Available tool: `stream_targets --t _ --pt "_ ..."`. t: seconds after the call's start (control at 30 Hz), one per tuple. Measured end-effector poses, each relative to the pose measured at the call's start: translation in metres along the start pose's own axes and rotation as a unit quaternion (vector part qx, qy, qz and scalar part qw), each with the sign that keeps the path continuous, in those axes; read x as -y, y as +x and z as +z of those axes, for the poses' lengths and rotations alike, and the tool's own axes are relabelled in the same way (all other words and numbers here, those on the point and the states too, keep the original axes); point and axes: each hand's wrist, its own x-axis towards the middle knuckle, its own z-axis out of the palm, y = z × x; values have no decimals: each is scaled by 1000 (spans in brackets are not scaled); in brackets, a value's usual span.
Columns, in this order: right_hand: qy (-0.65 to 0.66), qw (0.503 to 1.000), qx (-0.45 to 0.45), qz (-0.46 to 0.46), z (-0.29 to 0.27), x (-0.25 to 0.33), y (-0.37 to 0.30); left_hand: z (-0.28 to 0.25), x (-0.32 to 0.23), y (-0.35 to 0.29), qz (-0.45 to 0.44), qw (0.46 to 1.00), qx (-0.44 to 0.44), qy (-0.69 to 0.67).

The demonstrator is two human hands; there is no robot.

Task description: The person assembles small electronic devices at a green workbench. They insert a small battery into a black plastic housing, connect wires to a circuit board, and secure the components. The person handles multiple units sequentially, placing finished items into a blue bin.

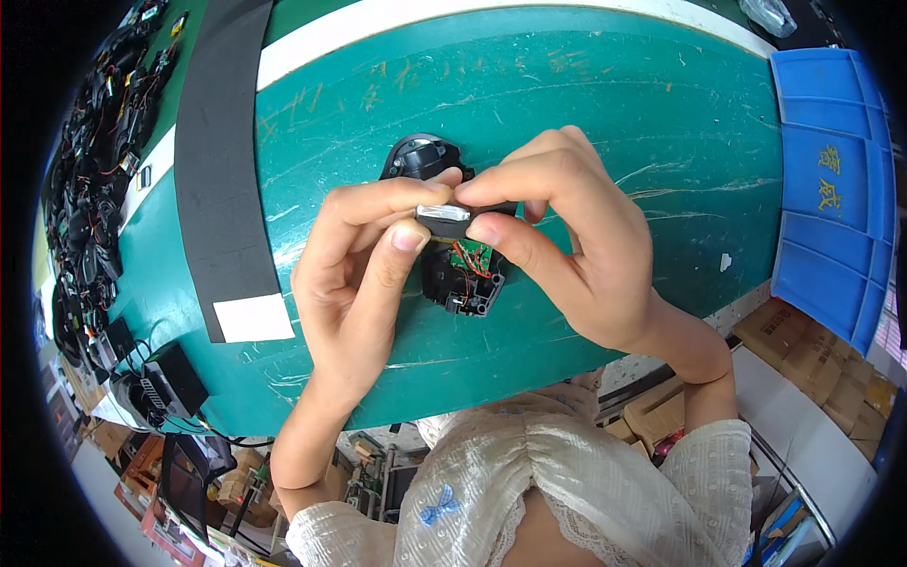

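Observation:
Between both hands I hold a small flat black piece with a silver face (pixel 443 214); its exact kind I cannot make out. The thumb and fingers of my left hand (pixel 351 260) pinch its left end. At the right end, my right hand (pixel 590 231) pinches it and a black strip that runs off to the right. Just below lies an opened black plastic housing (pixel 463 288) with red wires and a green circuit board (pixel 480 257). Behind my fingers, a rounded black housing part (pixel 414 156) rests on the table, partly hidden.
The green table (pixel 605 104) carries a black mat strip (pixel 222 170) with a white paper (pixel 253 317) at its near end. Black wired parts (pixel 104 180) are heaped along the far left. A blue plastic bin (pixel 824 194) stands at the right edge. A black box with cables (pixel 175 380) sits lower left.

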Motion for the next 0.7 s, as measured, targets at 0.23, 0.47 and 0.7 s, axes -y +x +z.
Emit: stream_targets --t 0.23,0.47,0.7 --pt "-65 994 -43 -71 8 5 -1 1 0 3 26 997 34 61" --pt "-106 984 -84 -117 14 6 -2 3 3 0 41 997 32 51" --pt "-99 989 -74 -77 9 3 -3 11 2 -1 33 997 57 44"
